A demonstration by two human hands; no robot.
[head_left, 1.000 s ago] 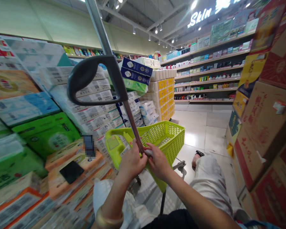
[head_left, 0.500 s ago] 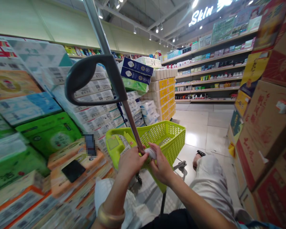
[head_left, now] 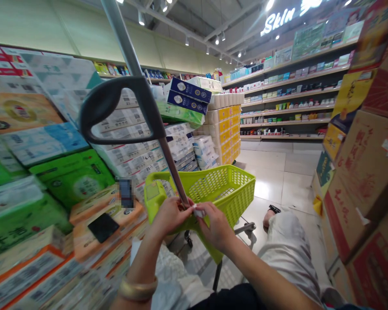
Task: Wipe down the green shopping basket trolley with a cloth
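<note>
A metal pole (head_left: 176, 176) with a dark grey loop handle (head_left: 152, 111) leans up and to the left in front of me. Close to the pole's lower visible part, my left hand (head_left: 170, 216) is closed, its thumb and fingertips pinching one side of a small crumpled white piece (head_left: 198, 212). My right hand (head_left: 217, 227) pinches the same piece from the other side. Whether it is tissue or plastic I cannot make out. Just beyond both hands stands a lime-green shopping cart (head_left: 241, 198) with a perforated basket. The pole's lower end is hidden behind my hands.
Stacked tissue packs (head_left: 73, 176) rise on the left, with a flat black object (head_left: 103, 227) lying on an orange pack (head_left: 80, 245). Cardboard cartons (head_left: 368, 159) are piled on the right. Product shelves (head_left: 278, 113) line the back beyond the tiled floor (head_left: 271, 163).
Both hands have shifted slightly left and the pole with its handle has moved left too. Less of the white piece shows between my fingers now.
</note>
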